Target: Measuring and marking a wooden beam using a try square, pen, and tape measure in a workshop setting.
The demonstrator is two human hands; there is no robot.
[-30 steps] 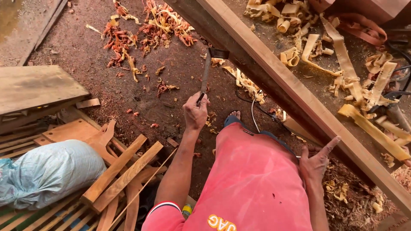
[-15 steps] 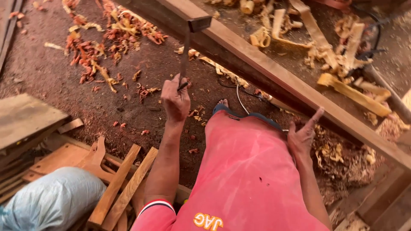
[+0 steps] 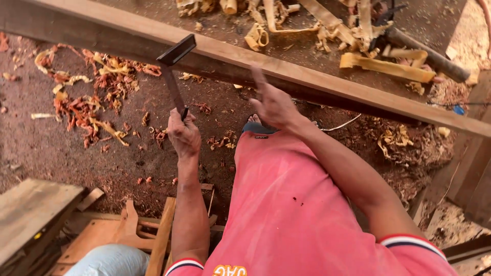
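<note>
My left hand (image 3: 184, 135) grips the blade end of a dark metal try square (image 3: 173, 66), held upright with its thick stock at the top, close to the near edge of a long wooden beam (image 3: 286, 69). My right hand (image 3: 273, 105) is raised in front of me with fingers spread, just below the beam and holding nothing. The beam runs across the view from upper left to right. I wear a pink shirt (image 3: 296, 209), and a foot in a sandal (image 3: 255, 125) shows below my right hand.
Red wood shavings (image 3: 97, 102) lie scattered on the dirt floor at left. Pale curled shavings and offcuts (image 3: 358, 36) pile up beyond the beam, beside a dark round bar (image 3: 427, 53). Wooden boards and slats (image 3: 128, 230) and a light blue sack (image 3: 110, 260) sit at lower left.
My right hand rose from my side to just below the beam. My left hand lifted the try square closer to the beam, and the view shifted right.
</note>
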